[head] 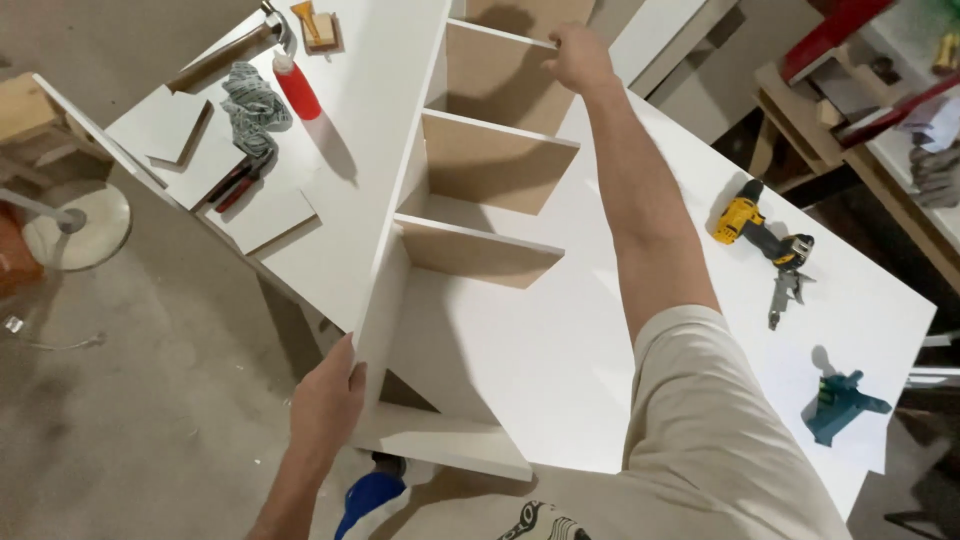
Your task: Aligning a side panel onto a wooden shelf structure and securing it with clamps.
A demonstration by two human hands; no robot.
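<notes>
A white shelf unit with several brown-faced dividers lies tilted on a large white board. My left hand grips the near end of the unit's long white side panel, fingers wrapped over its edge. My right arm reaches far forward, and my right hand holds the top edge of a far divider. Another divider and a lower one stand between the two hands.
A yellow cordless drill, a metal air tool and a teal corner clamp lie to the right. At the far left: a glue bottle, hammer, cloth, pliers, small white offcuts. Concrete floor below.
</notes>
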